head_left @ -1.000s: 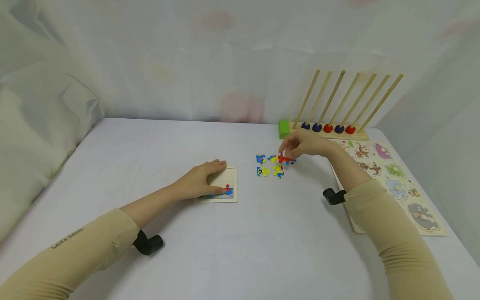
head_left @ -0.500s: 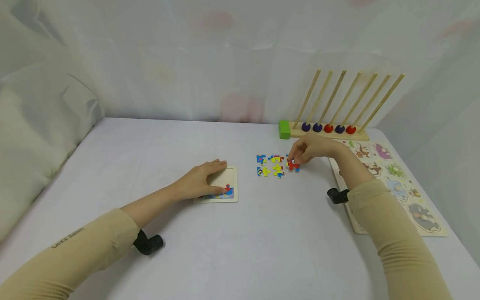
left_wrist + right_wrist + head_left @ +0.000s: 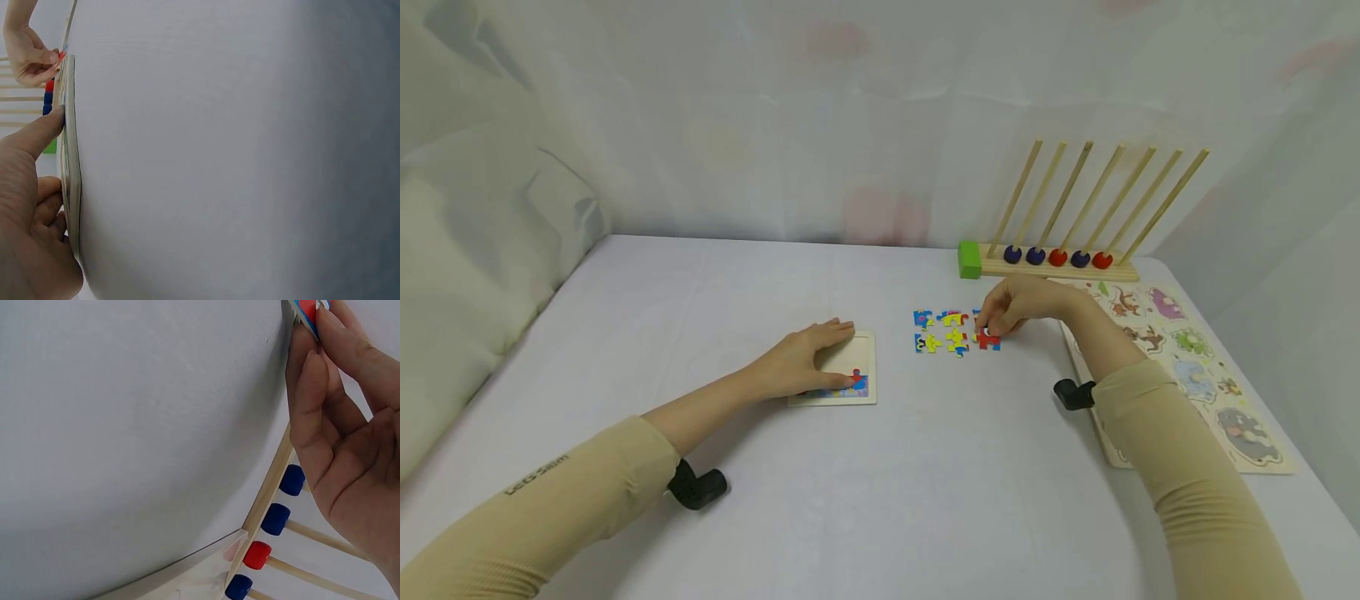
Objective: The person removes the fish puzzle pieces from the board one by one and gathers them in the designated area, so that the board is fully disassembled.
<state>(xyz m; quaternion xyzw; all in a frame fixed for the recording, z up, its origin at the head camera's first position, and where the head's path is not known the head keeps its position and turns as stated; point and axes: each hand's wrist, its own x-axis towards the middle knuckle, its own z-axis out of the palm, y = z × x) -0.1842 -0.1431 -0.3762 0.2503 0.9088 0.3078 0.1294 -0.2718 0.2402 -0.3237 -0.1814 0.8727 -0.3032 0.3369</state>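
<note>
My left hand (image 3: 801, 360) lies over a small square wooden puzzle tray (image 3: 870, 367), thumb and fingers spread across it and hiding its left part. Blue and red jigsaw pieces (image 3: 861, 387) fill the tray's lower edge, by the thumb. In the left wrist view, the thumb tip (image 3: 58, 116) touches the tray's edge. My right hand (image 3: 1021, 300) pinches a red and blue jigsaw piece (image 3: 988, 341) between thumb and fingertips; the right wrist view shows this piece (image 3: 307, 310) at the top. Several yellow and blue jigsaw pieces (image 3: 956, 340) lie just left of that hand, one partly hidden behind its fingers.
Behind the right hand stands a wooden bead rack (image 3: 1120, 272) with tall rods, blue and red beads, and a green block (image 3: 969, 260) at its left end. An animal-picture board (image 3: 1210, 392) lies at the right, partly under the right forearm.
My right hand has moved right and slightly toward me with the red jigsaw piece, from over the yellow pieces to the right end of the group. My left hand stays on the tray.
</note>
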